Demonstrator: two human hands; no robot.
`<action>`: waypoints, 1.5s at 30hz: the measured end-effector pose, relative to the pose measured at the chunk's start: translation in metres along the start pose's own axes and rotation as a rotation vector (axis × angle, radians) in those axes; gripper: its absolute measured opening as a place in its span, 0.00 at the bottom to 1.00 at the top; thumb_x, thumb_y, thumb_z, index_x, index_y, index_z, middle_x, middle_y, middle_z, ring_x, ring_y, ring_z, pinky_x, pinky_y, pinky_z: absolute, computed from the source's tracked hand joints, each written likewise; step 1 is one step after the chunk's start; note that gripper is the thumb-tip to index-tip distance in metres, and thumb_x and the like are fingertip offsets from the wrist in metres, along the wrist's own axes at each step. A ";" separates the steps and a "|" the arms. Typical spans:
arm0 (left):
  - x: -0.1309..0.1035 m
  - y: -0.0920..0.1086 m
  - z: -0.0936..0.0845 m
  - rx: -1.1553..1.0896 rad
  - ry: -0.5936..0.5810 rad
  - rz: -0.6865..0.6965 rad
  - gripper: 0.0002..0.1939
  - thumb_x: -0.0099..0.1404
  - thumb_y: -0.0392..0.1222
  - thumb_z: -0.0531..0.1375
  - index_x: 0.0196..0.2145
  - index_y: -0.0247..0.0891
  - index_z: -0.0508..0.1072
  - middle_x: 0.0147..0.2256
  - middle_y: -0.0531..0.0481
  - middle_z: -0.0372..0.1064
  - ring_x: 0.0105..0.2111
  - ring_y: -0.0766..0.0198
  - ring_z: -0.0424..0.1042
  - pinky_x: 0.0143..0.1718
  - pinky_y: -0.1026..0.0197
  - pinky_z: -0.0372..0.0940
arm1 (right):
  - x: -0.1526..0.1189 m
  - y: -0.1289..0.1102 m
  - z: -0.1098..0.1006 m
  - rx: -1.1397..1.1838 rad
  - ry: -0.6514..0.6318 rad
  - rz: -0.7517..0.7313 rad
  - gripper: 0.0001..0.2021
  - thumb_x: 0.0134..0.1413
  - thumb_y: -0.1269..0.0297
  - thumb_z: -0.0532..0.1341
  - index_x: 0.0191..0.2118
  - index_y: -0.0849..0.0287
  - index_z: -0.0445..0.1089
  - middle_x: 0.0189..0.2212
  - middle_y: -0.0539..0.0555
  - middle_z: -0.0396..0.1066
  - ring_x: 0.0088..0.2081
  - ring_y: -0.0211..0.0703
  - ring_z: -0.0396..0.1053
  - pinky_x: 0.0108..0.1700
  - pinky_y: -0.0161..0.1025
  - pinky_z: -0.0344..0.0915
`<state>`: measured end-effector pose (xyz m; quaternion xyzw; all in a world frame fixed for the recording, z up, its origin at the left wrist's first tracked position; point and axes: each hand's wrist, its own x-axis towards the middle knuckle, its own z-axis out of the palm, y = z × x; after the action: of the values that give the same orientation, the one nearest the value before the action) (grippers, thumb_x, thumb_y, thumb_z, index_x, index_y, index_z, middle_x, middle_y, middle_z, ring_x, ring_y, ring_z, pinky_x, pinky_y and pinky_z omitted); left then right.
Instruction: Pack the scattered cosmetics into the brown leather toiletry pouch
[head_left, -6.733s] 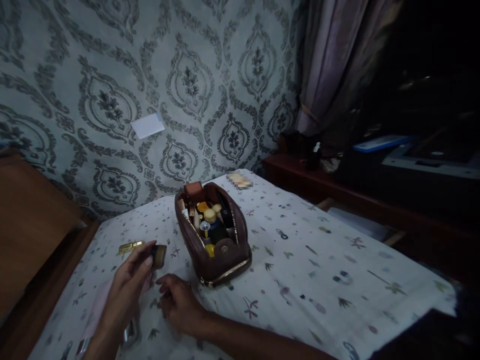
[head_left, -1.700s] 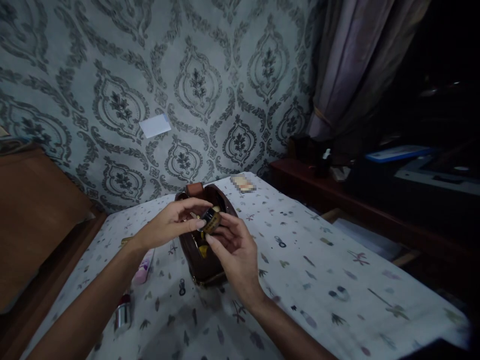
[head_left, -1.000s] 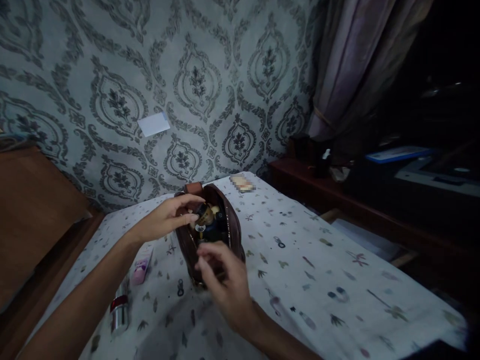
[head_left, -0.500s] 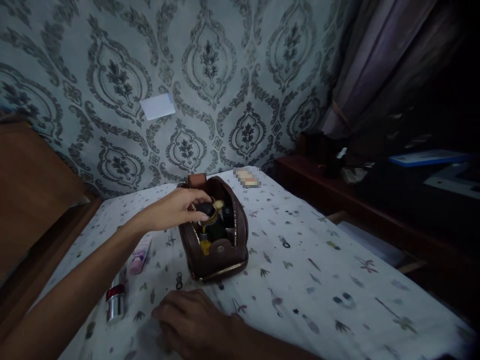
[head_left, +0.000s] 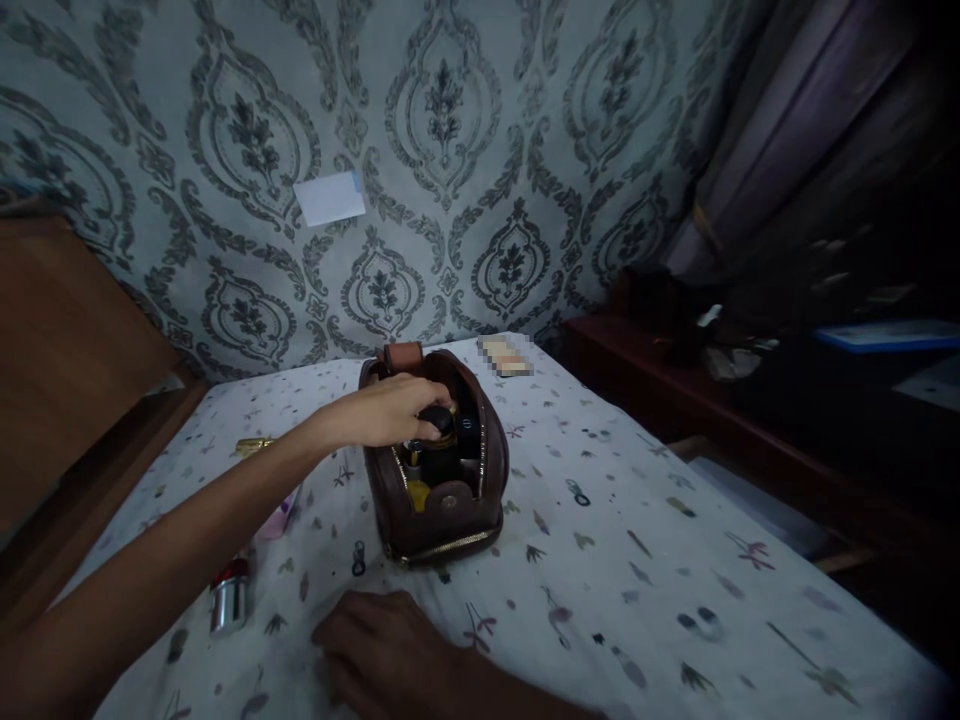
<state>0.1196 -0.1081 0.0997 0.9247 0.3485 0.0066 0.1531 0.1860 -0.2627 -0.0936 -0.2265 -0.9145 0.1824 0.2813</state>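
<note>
A brown leather toiletry bag (head_left: pixel 439 535) stands unzipped on the patterned sheet, packed with several bottles. My left hand (head_left: pixel 394 410) reaches in from the left, thumb and fingers closed around the black cap of a dark bottle (head_left: pixel 435 420). Beside that bottle is a black container (head_left: pixel 469 435), and a yellow item (head_left: pixel 417 495) shows at the bag's near left corner. My right hand (head_left: pixel 390 640) rests on the sheet in front of the bag, its fingers curled under and nothing visible in them.
A silver and red cylinder (head_left: pixel 229 600), a pink tube (head_left: pixel 276 522) and a gold item (head_left: pixel 253 446) lie left of the bag, partly behind my left forearm. A blurred-out flat item (head_left: pixel 506 355) is near the wall. Dark red wooden furniture (head_left: pixel 600 345) borders the bed's right.
My left hand has moved slightly right and further over the bag's opening with the black-capped bottle. The gold item has come into view. My right hand stays put; the view has shifted a little.
</note>
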 end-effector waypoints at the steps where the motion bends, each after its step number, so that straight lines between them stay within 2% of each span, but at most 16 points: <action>1: 0.001 0.001 0.000 0.010 -0.012 -0.012 0.20 0.62 0.39 0.61 0.52 0.36 0.73 0.43 0.47 0.75 0.41 0.57 0.72 0.38 0.62 0.61 | 0.000 0.000 -0.001 -0.002 -0.016 0.000 0.10 0.60 0.65 0.58 0.47 0.56 0.66 0.37 0.52 0.75 0.35 0.42 0.73 0.35 0.35 0.65; 9: 0.011 0.003 0.005 0.127 -0.054 -0.011 0.20 0.62 0.40 0.62 0.52 0.37 0.72 0.46 0.45 0.74 0.46 0.54 0.71 0.42 0.61 0.61 | 0.000 -0.002 -0.007 -0.006 -0.076 0.034 0.07 0.61 0.64 0.58 0.44 0.57 0.67 0.38 0.52 0.74 0.36 0.41 0.73 0.36 0.35 0.65; 15: 0.013 0.006 0.007 0.112 -0.095 -0.057 0.22 0.62 0.39 0.61 0.55 0.35 0.71 0.49 0.42 0.73 0.50 0.51 0.69 0.44 0.60 0.61 | -0.001 -0.001 -0.007 -0.025 -0.076 0.035 0.07 0.62 0.62 0.57 0.44 0.56 0.68 0.38 0.51 0.74 0.36 0.41 0.73 0.34 0.35 0.64; 22: 0.014 0.007 0.005 0.121 -0.120 -0.044 0.18 0.65 0.40 0.59 0.53 0.34 0.71 0.44 0.44 0.75 0.44 0.54 0.72 0.40 0.61 0.62 | -0.001 -0.001 -0.007 -0.039 -0.084 0.012 0.06 0.62 0.64 0.58 0.43 0.57 0.67 0.38 0.51 0.74 0.35 0.40 0.72 0.32 0.35 0.61; 30: 0.020 0.006 0.007 0.217 -0.151 -0.039 0.19 0.65 0.42 0.60 0.52 0.35 0.70 0.48 0.43 0.72 0.48 0.53 0.71 0.44 0.60 0.63 | 0.000 -0.004 -0.012 -0.022 -0.097 0.016 0.08 0.63 0.64 0.57 0.46 0.57 0.67 0.39 0.51 0.74 0.37 0.40 0.72 0.32 0.36 0.60; 35: 0.023 0.003 0.012 0.232 -0.152 -0.029 0.22 0.61 0.41 0.64 0.52 0.35 0.68 0.50 0.43 0.71 0.49 0.54 0.71 0.44 0.62 0.63 | 0.000 -0.002 -0.010 -0.032 -0.106 0.014 0.06 0.63 0.65 0.58 0.44 0.57 0.68 0.38 0.51 0.74 0.35 0.39 0.72 0.32 0.35 0.60; 41: 0.023 0.008 0.014 0.227 -0.193 -0.029 0.18 0.62 0.40 0.63 0.48 0.34 0.69 0.45 0.44 0.71 0.46 0.54 0.71 0.44 0.61 0.63 | -0.001 -0.002 -0.009 -0.044 -0.097 0.024 0.06 0.62 0.64 0.58 0.43 0.57 0.69 0.38 0.50 0.73 0.35 0.39 0.71 0.31 0.35 0.59; 45: 0.022 0.011 0.016 0.250 -0.204 -0.069 0.18 0.62 0.41 0.63 0.49 0.33 0.68 0.50 0.40 0.66 0.49 0.53 0.69 0.49 0.59 0.62 | -0.001 -0.002 -0.012 -0.042 -0.111 0.011 0.06 0.62 0.65 0.58 0.43 0.58 0.69 0.37 0.51 0.73 0.35 0.39 0.71 0.31 0.35 0.59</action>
<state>0.1452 -0.1068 0.0852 0.9199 0.3608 -0.1360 0.0716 0.1929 -0.2623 -0.0834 -0.2270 -0.9310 0.1772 0.2242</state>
